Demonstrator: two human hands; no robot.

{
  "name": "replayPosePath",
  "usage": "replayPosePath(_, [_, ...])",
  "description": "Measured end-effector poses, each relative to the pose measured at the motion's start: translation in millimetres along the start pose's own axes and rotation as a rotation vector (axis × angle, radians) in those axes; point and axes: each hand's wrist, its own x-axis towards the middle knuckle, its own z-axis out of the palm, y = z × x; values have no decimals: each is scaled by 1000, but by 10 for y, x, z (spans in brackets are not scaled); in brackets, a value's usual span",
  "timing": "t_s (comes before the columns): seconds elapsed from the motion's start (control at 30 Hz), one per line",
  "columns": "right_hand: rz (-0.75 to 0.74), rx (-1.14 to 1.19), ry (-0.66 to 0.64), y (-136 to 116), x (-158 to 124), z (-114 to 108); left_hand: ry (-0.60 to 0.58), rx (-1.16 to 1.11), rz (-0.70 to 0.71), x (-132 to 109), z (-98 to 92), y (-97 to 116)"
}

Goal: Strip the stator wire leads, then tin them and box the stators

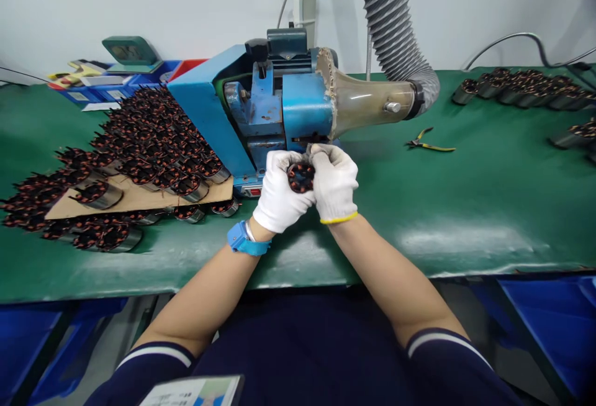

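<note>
Both my hands wear white gloves and meet in front of a blue machine [261, 108] on the green bench. My left hand [278, 193] and my right hand [336, 181] are both closed around one motor stator [300, 177], a metal ring wound with copper wire, held just under the machine's opening. A blue strap circles my left wrist.
A large heap of similar stators [139, 157] lies at the left, partly on cardboard. More stators [521, 89] line the far right. Yellow-handled pliers [428, 142] lie right of the machine. A grey ribbed hose [395, 21] rises from the machine's funnel. Blue bins sit under the bench.
</note>
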Motion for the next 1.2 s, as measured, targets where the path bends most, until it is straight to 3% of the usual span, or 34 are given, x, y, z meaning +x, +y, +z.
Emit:
replayPosePath(0.17, [8, -77, -172, -100, -306, -409, -8, -55, 108, -193, -78, 123])
replayPosePath(0.3, [-107, -97, -444, -104, -344, -735, -55, -156, -73, -249, -84, 157])
replayPosePath(0.4, [-246, -234, -593, -87, -322, -836, -109, -294, -221, -253, -68, 149])
replayPosePath(0.5, [-296, -305, -532, -50, -328, -820, -132, -402, -244, -258, -52, 138])
replayPosePath(0.6, [-181, -203, -458, -26, -338, -783, -139, -408, -238, -271, -36, 126])
replayPosePath(0.73, [-3, -41, -466, -97, -309, -826, -142, -337, -209, -283, -15, 115])
replayPosePath(0.83, [-86, 80, -407, -207, -266, -894, -127, -270, -206, -276, -19, 116])
replayPosePath(0.9, [-285, -122, -398, -278, -243, -918, -167, -226, -195, -268, -38, 109])
replayPosePath(1.03, [-722, -828, -572, -369, -239, -880, -333, -173, -135, -258, -94, 87])
replayPosePath(1.1, [-783, -1025, -569, -391, -258, -825, -381, -163, -116, -254, -113, 92])
replayPosePath(1.2, [-745, -1186, -532, -429, -304, -739, -409, -172, -110, -248, -119, 121])
